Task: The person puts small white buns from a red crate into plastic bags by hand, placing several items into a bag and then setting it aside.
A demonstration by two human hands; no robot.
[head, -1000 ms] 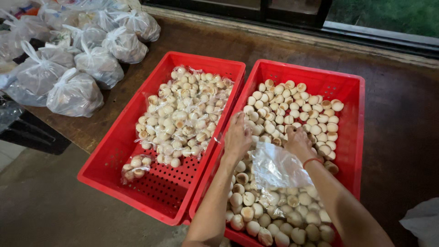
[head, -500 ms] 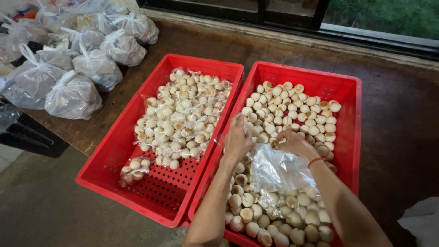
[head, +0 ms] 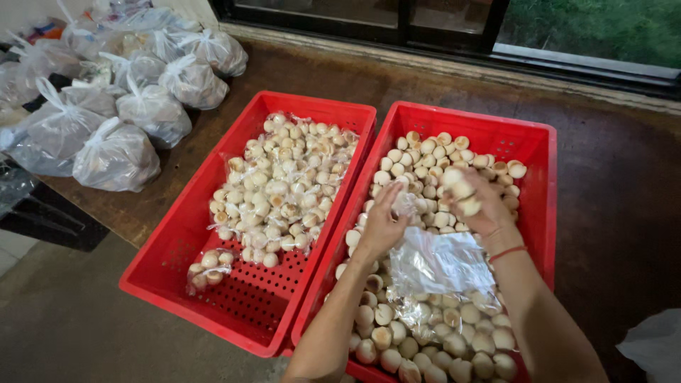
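Clear plastic film of a small bag [head: 440, 264] is being held over the middle of the right red crate [head: 539, 152], its mouth apparently being kept open between both hands. Several pale round buns [head: 461, 197] are being gripped in the right hand [head: 482, 206], fingers curled closed around them. The bag's upper edge is being pinched by the left hand [head: 381, 225]. Loose buns [head: 425, 159] are being drawn from the crate's far end; more are lying at its near end. For a clean fill, the mouth is best kept wide and the handful lowered in, not dropped. Filled packets [head: 284, 191] are being stacked in the left red crate [head: 177, 262]. Tied bags [head: 117, 152] are being kept at the wooden table's [head: 610, 184] left edge.
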